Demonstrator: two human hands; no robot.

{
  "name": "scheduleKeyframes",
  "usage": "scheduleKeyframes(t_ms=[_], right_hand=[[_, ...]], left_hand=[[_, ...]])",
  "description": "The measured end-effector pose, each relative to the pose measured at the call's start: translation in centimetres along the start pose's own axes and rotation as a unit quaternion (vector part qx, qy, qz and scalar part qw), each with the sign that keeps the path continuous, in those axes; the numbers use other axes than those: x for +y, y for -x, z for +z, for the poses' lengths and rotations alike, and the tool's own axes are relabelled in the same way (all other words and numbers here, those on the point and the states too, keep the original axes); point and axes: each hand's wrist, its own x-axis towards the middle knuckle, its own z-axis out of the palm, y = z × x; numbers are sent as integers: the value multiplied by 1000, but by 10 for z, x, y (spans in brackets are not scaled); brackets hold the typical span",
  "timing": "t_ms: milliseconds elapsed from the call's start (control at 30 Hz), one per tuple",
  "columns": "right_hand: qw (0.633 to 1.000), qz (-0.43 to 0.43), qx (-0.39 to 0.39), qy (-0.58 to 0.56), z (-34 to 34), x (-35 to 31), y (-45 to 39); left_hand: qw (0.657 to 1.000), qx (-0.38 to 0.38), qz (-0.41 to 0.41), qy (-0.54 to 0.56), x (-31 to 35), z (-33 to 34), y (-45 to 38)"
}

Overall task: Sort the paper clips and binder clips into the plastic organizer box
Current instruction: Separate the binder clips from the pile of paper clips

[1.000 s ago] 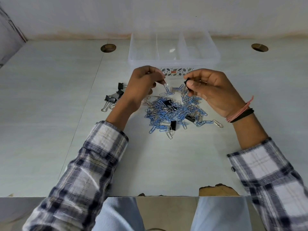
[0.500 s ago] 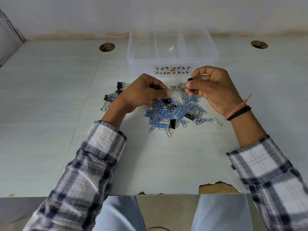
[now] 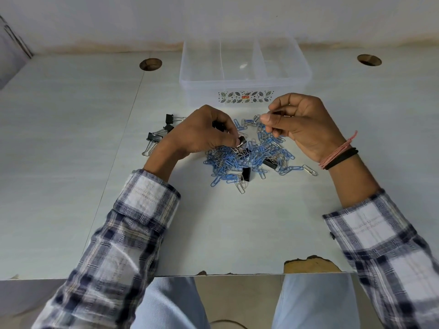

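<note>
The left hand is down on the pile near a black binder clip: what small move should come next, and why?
Probably lift that binder clip free of the pile and set it with the three binder clips lying apart to the left. The left hand already has its grip on it, and blue paper clips are tangled around it. The organizer box looks empty, and the right hand pinches something small.

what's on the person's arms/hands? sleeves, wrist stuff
Both arms wear white-and-navy plaid shirt sleeves with buttoned cuffs, left sleeve, right sleeve. The right wrist carries a pink thread band and a black cord band. Both hands are bare, with no gloves.
</note>
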Motion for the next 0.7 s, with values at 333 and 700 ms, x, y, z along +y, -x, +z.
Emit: scheduleKeyframes(t_ms=[333,700], right_hand=[[999,32,-33,-9,0,1,0],[996,21,-50,71,3,-4,5]], left_hand=[[997,-34,11,-63,-1,5,-4],[876,45,8,480,10,-6,-2]])
